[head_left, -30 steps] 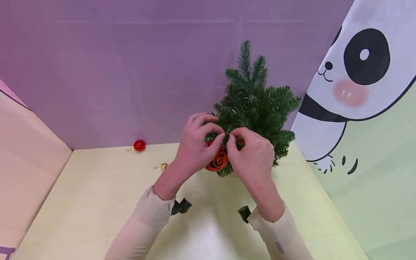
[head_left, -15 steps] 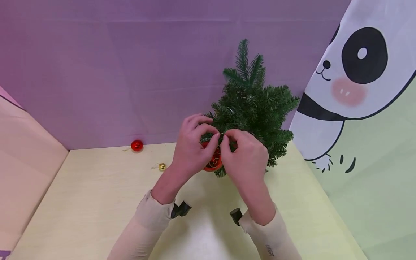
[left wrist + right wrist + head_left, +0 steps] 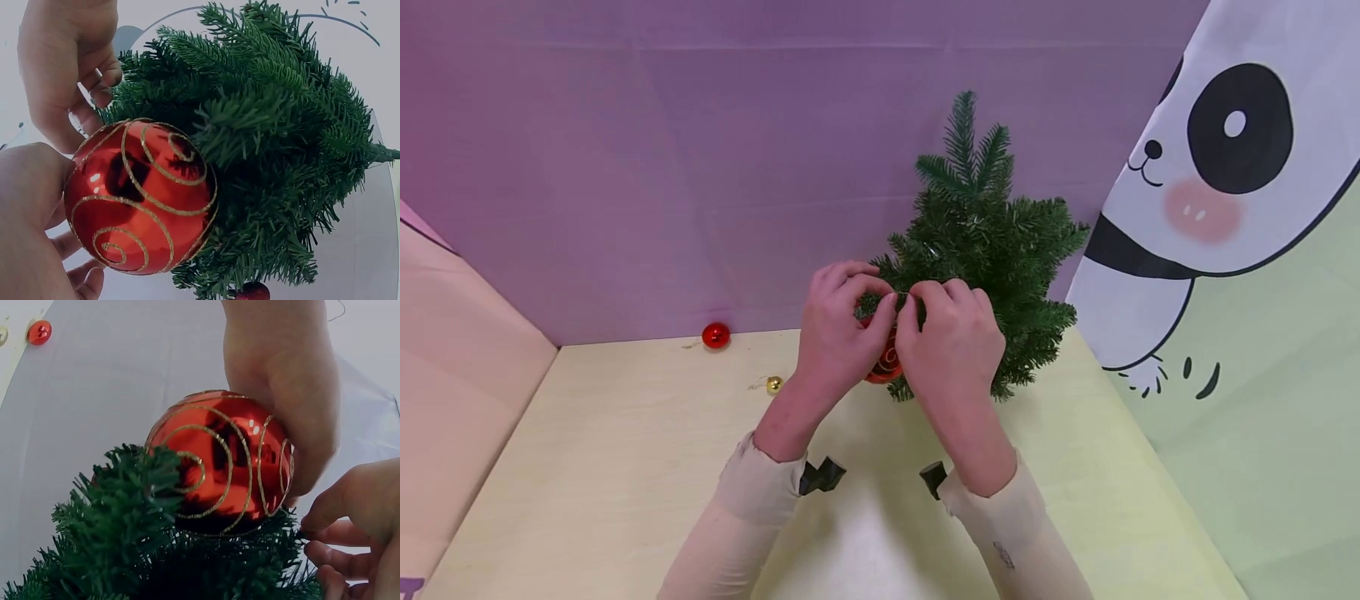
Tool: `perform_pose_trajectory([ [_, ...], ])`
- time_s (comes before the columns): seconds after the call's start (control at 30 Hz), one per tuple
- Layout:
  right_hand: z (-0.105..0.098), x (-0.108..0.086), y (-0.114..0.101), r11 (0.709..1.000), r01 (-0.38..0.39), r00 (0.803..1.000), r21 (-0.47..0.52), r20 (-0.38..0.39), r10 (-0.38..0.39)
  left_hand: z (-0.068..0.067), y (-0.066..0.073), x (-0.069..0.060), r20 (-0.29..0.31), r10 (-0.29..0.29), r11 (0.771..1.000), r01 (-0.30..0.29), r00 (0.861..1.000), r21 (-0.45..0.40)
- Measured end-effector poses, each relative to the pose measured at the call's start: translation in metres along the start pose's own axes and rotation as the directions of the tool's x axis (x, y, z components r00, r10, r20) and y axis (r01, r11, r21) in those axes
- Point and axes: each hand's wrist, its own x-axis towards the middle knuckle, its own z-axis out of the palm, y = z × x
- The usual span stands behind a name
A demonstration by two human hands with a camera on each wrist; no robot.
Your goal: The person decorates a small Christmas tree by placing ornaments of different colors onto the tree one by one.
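A large red bauble (image 3: 886,363) with gold glitter swirls hangs beneath both hands, against the front left of a green artificial Christmas tree (image 3: 992,225). A thin thread (image 3: 902,293) spans the short gap between the hands above the bauble. My left hand (image 3: 838,333) pinches one side of it between thumb and index finger. Thumb and index finger of my right hand (image 3: 951,342) pinch the other side. In the left wrist view the bauble (image 3: 140,200) lies beside the needles, and the right wrist view shows a branch partly covering the bauble (image 3: 219,462).
A small red bauble (image 3: 716,336) and a smaller gold bauble (image 3: 774,385) lie on the pale table (image 3: 625,467), left of the hands. Another dark red bauble (image 3: 253,291) shows at the tree's lower edge in the left wrist view. A purple backdrop (image 3: 700,167) stands behind.
Both hands have shifted left and slightly up, the right one further, carrying the large red bauble along. The pinch on the thread persists. The two small baubles on the table stay put.
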Motion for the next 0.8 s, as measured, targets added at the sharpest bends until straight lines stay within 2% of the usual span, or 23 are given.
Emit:
perform_pose_trajectory([
  [0.27, 0.003, 0.0, 0.007, 0.999, 0.014, 1.0, 0.045, -0.008, -0.013, 0.001, 0.009, 0.0, 0.018, -0.071, 0.997, 0.071, 0.997, 0.008],
  [0.47, 0.007, -0.003, 0.01, 0.997, 0.031, 0.999, 0.066, -0.029, -0.03, 0.002, 0.011, -0.002, 0.068, -0.14, 0.989, 0.143, 0.988, -0.042],
  [0.8, 0.011, -0.001, 0.009, 0.993, 0.064, 0.997, 0.098, -0.059, -0.058, -0.001, 0.01, 0.003, 0.083, -0.205, 0.972, 0.212, 0.975, -0.098],
])
